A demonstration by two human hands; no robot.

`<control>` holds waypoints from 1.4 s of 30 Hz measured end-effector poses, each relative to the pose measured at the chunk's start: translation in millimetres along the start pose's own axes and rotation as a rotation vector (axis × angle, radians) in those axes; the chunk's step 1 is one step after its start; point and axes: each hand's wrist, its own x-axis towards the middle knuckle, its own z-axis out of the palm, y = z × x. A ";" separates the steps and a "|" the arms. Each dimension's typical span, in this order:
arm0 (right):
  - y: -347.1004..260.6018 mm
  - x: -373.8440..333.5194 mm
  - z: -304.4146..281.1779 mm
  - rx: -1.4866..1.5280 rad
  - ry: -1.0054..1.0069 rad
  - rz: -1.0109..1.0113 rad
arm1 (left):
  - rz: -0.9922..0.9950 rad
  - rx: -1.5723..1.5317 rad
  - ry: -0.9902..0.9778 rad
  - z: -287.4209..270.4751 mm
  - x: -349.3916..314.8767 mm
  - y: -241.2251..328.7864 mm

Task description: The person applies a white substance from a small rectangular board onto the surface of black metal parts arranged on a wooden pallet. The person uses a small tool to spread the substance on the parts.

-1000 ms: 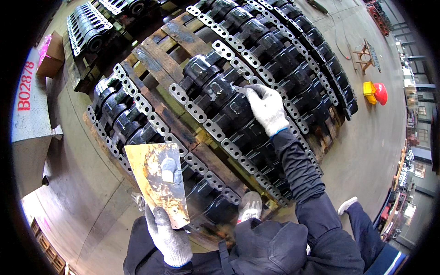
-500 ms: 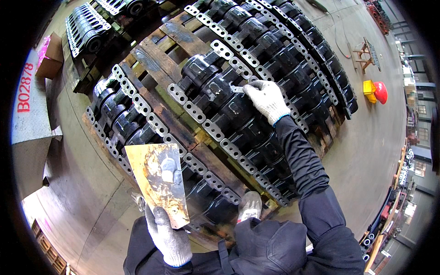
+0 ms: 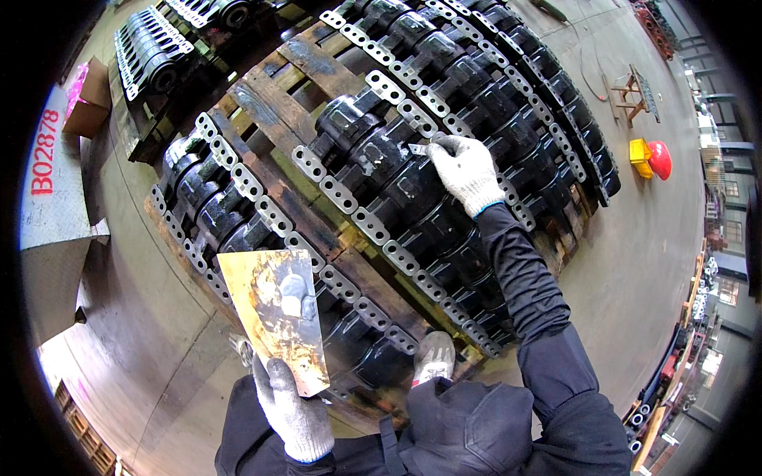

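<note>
My left hand (image 3: 295, 416), in a white knit glove with dark fingertips, grips the lower end of a stained, tapered flat board (image 3: 266, 321). A lump of grey putty-like paste (image 3: 295, 295) sits on the board's upper part. My right hand (image 3: 470, 178), gloved in white, pinches a small flat metal scraper blade (image 3: 417, 148). The blade is at a black-painted track link assembly (image 3: 381, 159), which has pale bare-metal link faces with holes. Pale grey smears mark the black surface by the blade. Whether the blade's edge touches it, I cannot tell.
The track chains lie on wooden pallets (image 3: 274, 111); another chain (image 3: 206, 202) is at the near left. Farther left are a cardboard box (image 3: 89, 99) and a grey metal plate structure (image 3: 55, 214). A yellow container (image 3: 640, 157) and red round object (image 3: 659, 161) stand on the right floor.
My right hand has shifted slightly right with the scraper blade, and the blade's angle has changed a little. My left hand and the board stay nearly still.
</note>
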 end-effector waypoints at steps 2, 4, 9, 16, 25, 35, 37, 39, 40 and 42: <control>2.8 -1.1 -2.6 -0.037 0.031 -0.080 | -0.002 0.000 -0.004 2.1 -0.1 0.0; -6.8 -5.3 -4.7 -0.070 0.017 -0.125 | -0.002 0.005 -0.015 1.5 0.2 -0.2; -27.7 -24.4 6.5 -0.256 0.093 -0.305 | 0.006 0.016 -0.001 1.0 -0.7 -0.1; -23.0 -39.7 16.5 -0.390 0.142 -0.416 | -0.006 0.019 -0.032 2.4 -1.2 -0.7; -26.0 -36.2 7.6 -0.341 0.212 -0.365 | -0.008 0.000 -0.024 1.6 -0.9 -1.4; -25.5 -49.1 27.0 -0.613 0.138 -0.489 | -0.035 0.011 -0.002 5.4 -3.0 0.4; -27.3 -51.6 27.5 -0.653 0.114 -0.513 | -0.035 0.037 -0.009 6.4 -3.1 2.4; -25.9 -51.2 27.6 -0.631 0.141 -0.534 | -0.035 0.049 -0.008 6.2 -3.0 2.4; -26.2 -50.4 27.0 -0.620 0.156 -0.545 | -0.034 0.048 -0.004 5.7 -2.8 1.3; -30.6 -47.2 17.4 -0.504 0.174 -0.502 | -0.028 0.039 -0.008 4.7 -2.7 0.6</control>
